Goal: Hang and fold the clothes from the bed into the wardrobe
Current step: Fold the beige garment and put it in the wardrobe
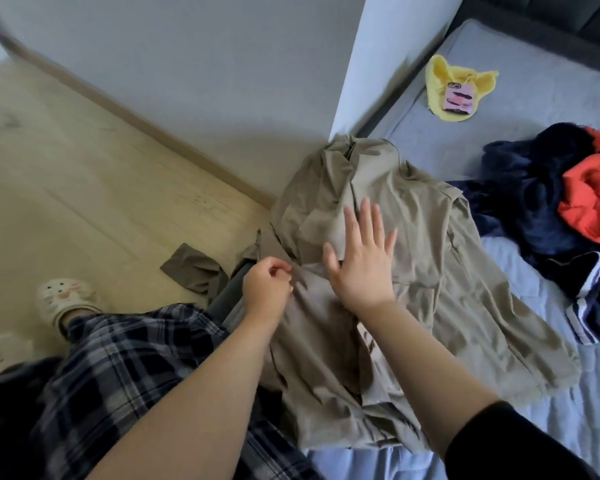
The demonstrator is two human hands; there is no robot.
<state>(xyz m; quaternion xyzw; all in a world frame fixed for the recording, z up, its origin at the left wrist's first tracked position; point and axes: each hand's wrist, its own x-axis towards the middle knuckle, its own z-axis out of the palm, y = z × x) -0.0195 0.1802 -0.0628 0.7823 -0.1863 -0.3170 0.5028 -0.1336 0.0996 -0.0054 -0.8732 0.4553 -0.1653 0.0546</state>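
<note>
A khaki shirt (388, 258) is lying spread across the near corner of the bed (520, 109), with one sleeve spilling over the edge toward the floor (84, 168). The right hand (359, 258) is pressing flat on the middle of the cloth, fingers (368, 220) straight and fanned apart. The left hand (265, 282) is pinching a fold at the shirt's edge, its fingers curled in on the fabric.

The shirt is looking thin, soft and light, creasing wherever it is touched, so it is likely to slump and slide rather than keep a shape. It will probably handle best taken by the shoulder seams or the collar, with the flat palm holding the body down while each side is turned in. The hanging sleeve could drag the rest off the bed.

A heap of dark blue and red clothes (551, 202) is waiting further along the bed, well apart from a yellow cloth (461, 86).
</note>
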